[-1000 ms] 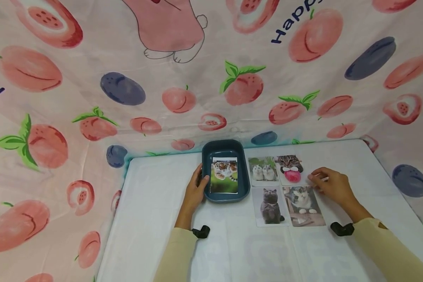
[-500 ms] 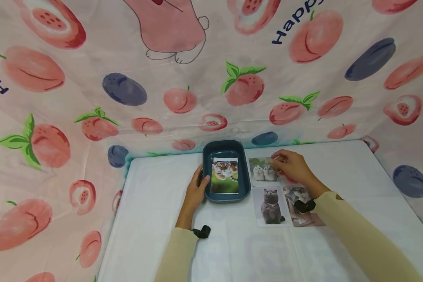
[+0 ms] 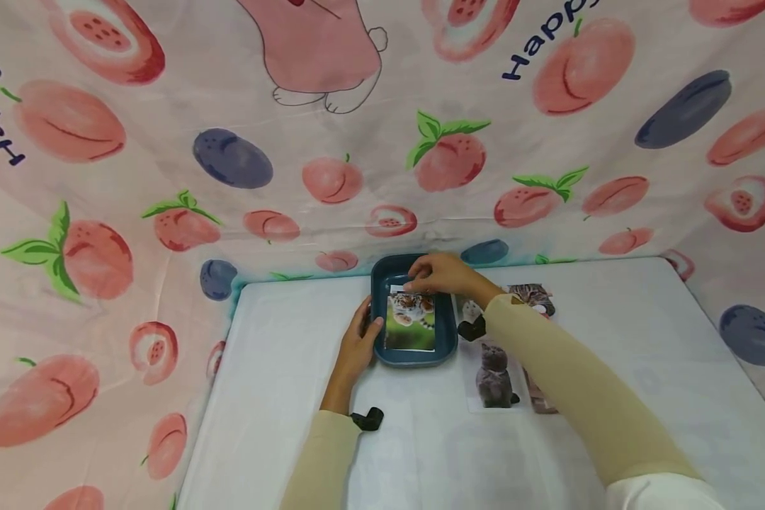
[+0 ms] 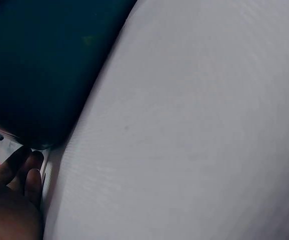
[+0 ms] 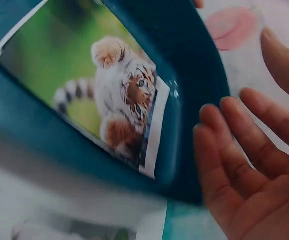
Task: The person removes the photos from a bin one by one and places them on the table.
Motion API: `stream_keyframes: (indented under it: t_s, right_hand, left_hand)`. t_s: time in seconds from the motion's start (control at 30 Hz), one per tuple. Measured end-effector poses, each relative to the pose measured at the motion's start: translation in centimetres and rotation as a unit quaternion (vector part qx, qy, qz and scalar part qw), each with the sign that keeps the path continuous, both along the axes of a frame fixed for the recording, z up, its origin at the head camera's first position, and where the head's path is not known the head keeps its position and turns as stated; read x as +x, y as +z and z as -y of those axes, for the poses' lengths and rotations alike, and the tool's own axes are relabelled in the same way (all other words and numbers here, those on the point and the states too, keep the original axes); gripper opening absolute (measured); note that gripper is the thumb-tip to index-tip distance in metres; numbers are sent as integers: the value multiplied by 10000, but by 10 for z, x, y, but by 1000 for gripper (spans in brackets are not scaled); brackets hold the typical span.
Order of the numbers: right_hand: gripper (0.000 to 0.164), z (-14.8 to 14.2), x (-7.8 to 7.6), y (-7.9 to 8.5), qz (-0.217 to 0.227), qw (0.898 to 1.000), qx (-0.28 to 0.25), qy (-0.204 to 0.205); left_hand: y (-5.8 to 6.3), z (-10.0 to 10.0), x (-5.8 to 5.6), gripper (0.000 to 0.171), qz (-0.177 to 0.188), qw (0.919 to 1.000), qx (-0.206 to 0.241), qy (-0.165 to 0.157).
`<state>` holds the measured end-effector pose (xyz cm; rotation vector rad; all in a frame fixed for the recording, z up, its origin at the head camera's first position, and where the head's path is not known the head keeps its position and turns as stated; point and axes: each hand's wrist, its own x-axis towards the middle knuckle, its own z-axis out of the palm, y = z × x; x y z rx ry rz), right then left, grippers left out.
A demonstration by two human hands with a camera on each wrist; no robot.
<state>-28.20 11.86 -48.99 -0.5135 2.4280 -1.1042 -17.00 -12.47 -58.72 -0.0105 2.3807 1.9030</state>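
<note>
The tray (image 3: pixel 448 338) is dark teal-blue. Inside the tray, the tiger card (image 3: pixel 411 329) shows orange, white and black stripes on green. Right of the tray, the cat card (image 3: pixel 494 377) bears grey on near-white. Beneath the tray, the counter (image 3: pixel 280 354) is white; behind it, the backdrop (image 3: pixel 376 142) is pale pink with coral fruits, blue ovals and green leaves.

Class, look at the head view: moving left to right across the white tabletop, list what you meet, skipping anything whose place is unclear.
Left hand → tiger photo in the blue tray → grey cat photo → partly hidden brownish photo.
</note>
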Motion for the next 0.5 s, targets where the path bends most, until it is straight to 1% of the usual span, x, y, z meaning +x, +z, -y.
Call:
stream_keyframes:
  t_s: [0.1,0.2,0.27,0.37,0.43,0.5]
  right_hand:
    - [44,15,-8,-4,-248,9977,485,399]
    - [41,27,-13,-7,-269,9944,828,603]
    - [39,31,-14,-8,-228,9927,1017,606]
    - [35,36,-15,-9,-201,9904,1282,480]
    - [33,38,-15,-11,-129,9893,1397,409]
    - [31,40,-14,-13,-42,9884,1469,389]
  left_hand:
    - [0,0,0,54,-7,10000,56,-50]
    - [-1,1,0,55,23,9999,103,-79]
    - [-1,0,-1,56,78,9999,70,-80]
    - [2,-1,-1,58,187,9998,-48,-73]
    - [7,-1,0,58,229,9996,-99,-102]
    - [16,-1,3,58,234,9995,-103,-159]
